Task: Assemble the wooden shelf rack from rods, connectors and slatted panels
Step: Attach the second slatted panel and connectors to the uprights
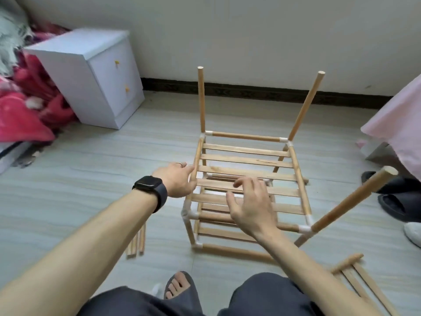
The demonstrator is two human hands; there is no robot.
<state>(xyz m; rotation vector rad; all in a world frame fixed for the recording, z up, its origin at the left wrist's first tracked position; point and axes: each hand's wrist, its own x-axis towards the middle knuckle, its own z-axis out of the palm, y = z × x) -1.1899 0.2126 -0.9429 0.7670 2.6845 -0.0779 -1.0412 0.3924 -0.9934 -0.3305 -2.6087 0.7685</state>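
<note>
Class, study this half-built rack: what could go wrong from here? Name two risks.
The near right upright rod leans far outward from its connector; it may pull loose or miss the next tier. Pressing on the slatted panel with the right hand could twist it, since the left hand is at only one side rail.

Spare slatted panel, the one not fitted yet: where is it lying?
In the head view the spare slatted panel lies on the floor at lower right, beside the person's right forearm, nearer the camera than the rack.
</note>
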